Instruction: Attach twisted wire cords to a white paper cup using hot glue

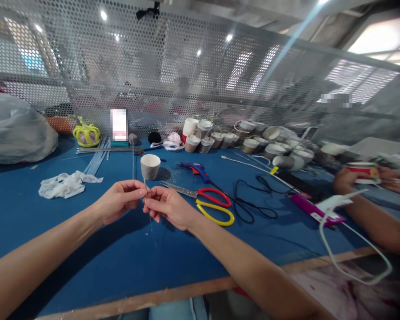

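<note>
Above the near middle of the blue table, my left hand (126, 198) and my right hand (168, 205) meet with their fingertips pinched. Between them is a thin greyish strand (145, 182); whether it is wire or cord I cannot tell. Its tip pokes up above the fingers, and a fine end trails below them. Just beyond my hands stands a small cup (150, 167), grey outside and white inside. Scissors (203, 199) with one red and one yellow handle lie open to the right of my right hand. Behind them rests a blue glue gun (196, 171).
White lace (64, 184) and clear strips (98, 155) lie left. Several wrapped cups (226, 140) line the back below a perforated metal screen (186, 66). A yellow crown-like piece (86, 134) stands back left. At right, a co-worker's hands hold a red-and-white cup (363, 172) near a purple device (316, 209).
</note>
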`<state>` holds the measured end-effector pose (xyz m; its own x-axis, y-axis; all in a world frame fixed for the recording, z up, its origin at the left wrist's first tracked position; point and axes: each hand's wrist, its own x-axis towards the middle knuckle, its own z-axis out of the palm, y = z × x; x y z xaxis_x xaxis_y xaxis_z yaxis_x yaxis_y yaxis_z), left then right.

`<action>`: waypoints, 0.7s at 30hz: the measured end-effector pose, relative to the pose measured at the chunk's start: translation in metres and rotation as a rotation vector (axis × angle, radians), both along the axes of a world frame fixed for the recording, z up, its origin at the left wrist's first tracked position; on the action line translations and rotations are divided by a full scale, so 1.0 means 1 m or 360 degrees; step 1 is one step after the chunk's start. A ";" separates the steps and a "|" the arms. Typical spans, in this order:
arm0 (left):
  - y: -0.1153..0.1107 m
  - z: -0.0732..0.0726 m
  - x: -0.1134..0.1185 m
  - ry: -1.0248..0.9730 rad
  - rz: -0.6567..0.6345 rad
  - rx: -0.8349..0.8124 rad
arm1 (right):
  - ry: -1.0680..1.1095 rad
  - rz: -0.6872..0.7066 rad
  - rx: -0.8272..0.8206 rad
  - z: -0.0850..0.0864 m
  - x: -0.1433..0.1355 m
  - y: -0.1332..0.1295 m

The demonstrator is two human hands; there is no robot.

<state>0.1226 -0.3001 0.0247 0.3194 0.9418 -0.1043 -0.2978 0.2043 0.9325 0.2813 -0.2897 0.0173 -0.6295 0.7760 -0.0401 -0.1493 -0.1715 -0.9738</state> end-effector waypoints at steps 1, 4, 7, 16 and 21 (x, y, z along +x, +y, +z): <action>0.000 0.000 0.000 0.0023 0.0008 0.0005 | -0.0017 -0.0040 0.0011 -0.001 0.000 0.001; 0.001 0.001 -0.001 0.0105 0.0039 0.0016 | -0.0055 -0.0131 0.0026 -0.002 0.000 0.002; 0.001 0.001 -0.002 0.0157 0.0095 0.0030 | -0.0079 -0.0175 0.0047 -0.002 0.000 0.002; -0.001 0.001 0.004 0.0319 0.0198 0.0083 | -0.0189 -0.0254 0.0208 -0.003 -0.004 -0.001; -0.001 0.002 0.001 0.0190 0.0033 0.0057 | -0.0142 -0.0143 0.0110 -0.001 -0.001 0.000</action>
